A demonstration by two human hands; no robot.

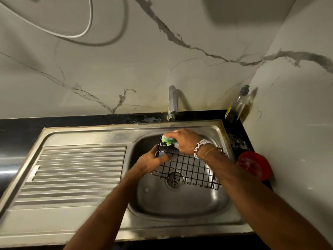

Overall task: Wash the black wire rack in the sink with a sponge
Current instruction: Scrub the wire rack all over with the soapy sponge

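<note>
The black wire rack (191, 166) is held tilted inside the steel sink basin (180, 202), above the drain. My left hand (150, 162) grips the rack's left edge, thumb over the wires. My right hand (185, 141) presses a green and yellow sponge (168, 140) against the rack's far left corner. A white bead bracelet and a thin band sit on my right wrist. Some white foam clings to the rack near the sponge.
A chrome tap (172, 103) stands behind the basin. The ribbed drainboard (75, 170) lies to the left. A dish soap bottle (237, 105) stands in the back right corner. A red round object (255, 166) with foam rests on the black counter at right.
</note>
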